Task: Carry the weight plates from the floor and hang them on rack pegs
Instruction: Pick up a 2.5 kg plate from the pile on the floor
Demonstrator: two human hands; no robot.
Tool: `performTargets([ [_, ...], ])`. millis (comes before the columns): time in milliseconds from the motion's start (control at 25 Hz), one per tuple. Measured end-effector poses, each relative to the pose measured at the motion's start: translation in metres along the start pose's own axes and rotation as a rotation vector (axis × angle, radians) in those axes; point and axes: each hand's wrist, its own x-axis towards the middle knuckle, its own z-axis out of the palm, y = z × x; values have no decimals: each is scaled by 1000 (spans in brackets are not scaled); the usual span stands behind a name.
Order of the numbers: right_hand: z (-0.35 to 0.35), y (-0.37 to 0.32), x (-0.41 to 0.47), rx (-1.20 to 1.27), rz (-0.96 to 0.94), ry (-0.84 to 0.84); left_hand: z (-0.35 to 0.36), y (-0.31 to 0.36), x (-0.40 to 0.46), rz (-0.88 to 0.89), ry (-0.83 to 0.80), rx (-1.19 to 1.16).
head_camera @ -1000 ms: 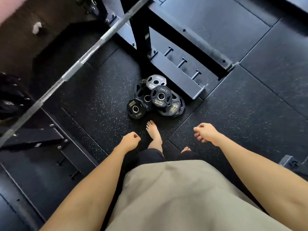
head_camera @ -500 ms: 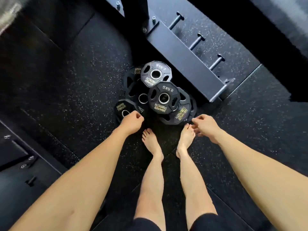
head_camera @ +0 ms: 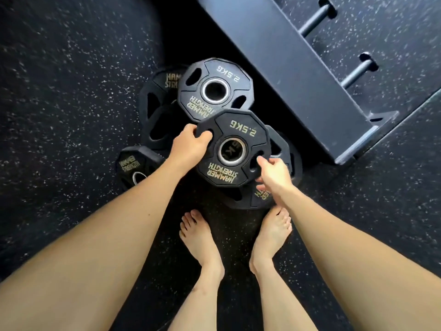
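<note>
The person bends over a pile of black weight plates on the speckled rubber floor, bare feet just short of the pile. The left hand grips the left edge of the top plate, the one marked 2.5KG, with the thumb hooked into a grip slot. The right hand pinches the same plate at its lower right slot, fingers curled under the rim. Whether the plate has left the pile yet cannot be told; it sits over the others, partly covering them.

A second 2.5KG plate lies just behind it, overlapping larger plates beneath. A small plate lies at the left of the pile, and another large plate shows under the right hand.

The rack's base beam lies close behind the pile, and its 2 visible pegs are bare. So the work looks to be at its very start: no plate hangs on any peg in view, the first is only being picked up, and at least 5 remain to be carried.
</note>
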Motion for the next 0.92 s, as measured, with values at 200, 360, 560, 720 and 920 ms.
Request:
performTargets([
  [200, 5, -3, 15, -124, -69, 28, 8, -7, 7, 91, 62, 89],
  [360, -11, -12, -9, -265, -145, -23, 1, -9, -19, 104, 83, 56],
  [560, -34, -35, -80, -14, -127, -112, -32, 13, -90, 15, 122, -151],
  [720, -57, -72, -165, 49, -297, -100, -76, 43, -161, 38, 209, -295],
  [920, -105, -126, -298, 1, -445, -110, -148, 100, -279, 139, 298, -497],
])
